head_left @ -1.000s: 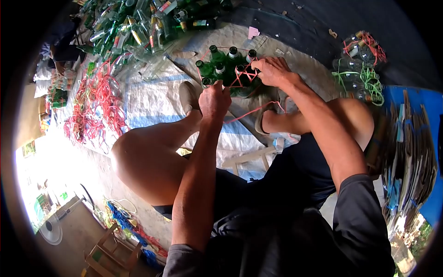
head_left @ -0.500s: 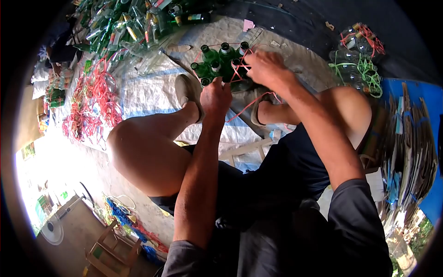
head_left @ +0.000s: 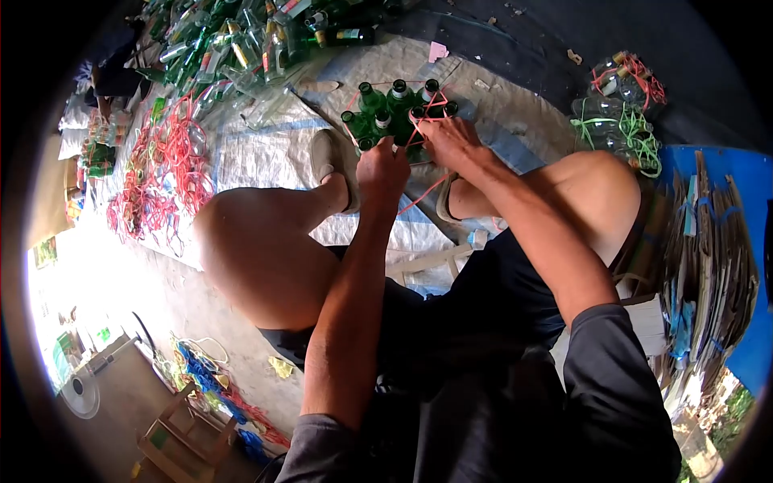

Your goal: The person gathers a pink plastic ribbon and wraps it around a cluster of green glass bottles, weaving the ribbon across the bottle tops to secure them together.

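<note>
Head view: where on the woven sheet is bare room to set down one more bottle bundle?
The woven sheet is bare between the pink string heap and the person's left shoe. It is crowded at the loose bottle pile and around the green bottle cluster, where both hands work.

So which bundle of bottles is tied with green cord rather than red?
The clear-bottle bundle at far right beside the blue sheet. The bundle above it and the green bottles under both hands carry red cord.
</note>
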Tool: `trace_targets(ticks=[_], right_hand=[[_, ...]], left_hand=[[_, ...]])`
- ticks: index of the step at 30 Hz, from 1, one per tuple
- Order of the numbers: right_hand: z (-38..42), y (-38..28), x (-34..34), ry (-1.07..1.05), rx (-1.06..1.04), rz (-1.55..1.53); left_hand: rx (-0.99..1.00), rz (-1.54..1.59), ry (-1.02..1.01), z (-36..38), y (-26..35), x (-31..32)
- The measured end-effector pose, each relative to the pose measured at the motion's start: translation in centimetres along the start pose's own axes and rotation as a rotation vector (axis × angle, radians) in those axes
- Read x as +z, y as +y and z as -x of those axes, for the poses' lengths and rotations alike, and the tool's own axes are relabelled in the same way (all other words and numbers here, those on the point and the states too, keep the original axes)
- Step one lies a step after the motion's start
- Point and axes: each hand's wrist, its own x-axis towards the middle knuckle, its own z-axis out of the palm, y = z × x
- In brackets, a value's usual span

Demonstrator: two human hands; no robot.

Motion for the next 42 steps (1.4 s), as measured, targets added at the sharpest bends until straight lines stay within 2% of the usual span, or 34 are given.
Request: trace_targets(ticks=[3, 13, 17, 20, 23, 26, 35, 40, 42], right_hand=[[0.0, 0.3, -1.0, -0.076, -0.003, 0.017], [0.4, 2.0, -2.7, -0.296, 0.000, 0.086], [0.7, 2.0, -2.3, -0.209, 0.021, 0.030], [1.6, 1.7, -2.5, -0.231, 0.041, -0.018], [2.2, 1.6, -1.0, -0.170, 0.095, 0.015], [2.6, 2.1, 0.8, -0.064, 0.049, 0.023], [2.4, 2.0, 2.3, -0.118, 0.083, -0.004], [2.2, 0.4, -0.9, -0.234, 0.154, 0.076], [1.7, -0.6, -2.1, -0.155, 0.157, 0.084]], left_hand=[[0.000, 0.007, -0.015, 0.3, 0.8, 0.1], [-0.107, 0.139, 0.156, 3.4, 3.3, 1.8], [-0.075, 0.177, 0.162, 3.0, 2.4, 1.9], [-0.087, 0.182, 0.179, 3.2, 1.9, 2.3], [-0.077, 0.190, 0.197, 3.4, 1.5, 2.9], [-0.085, 0.177, 0.191, 3.5, 1.0, 3.2], [-0.148, 0.161, 0.149, 3.3, 0.5, 2.3], [-0.145, 0.247, 0.160, 3.2, 0.5, 1.8], [-0.148, 0.227, 0.147, 3.1, 0.3, 2.0]])
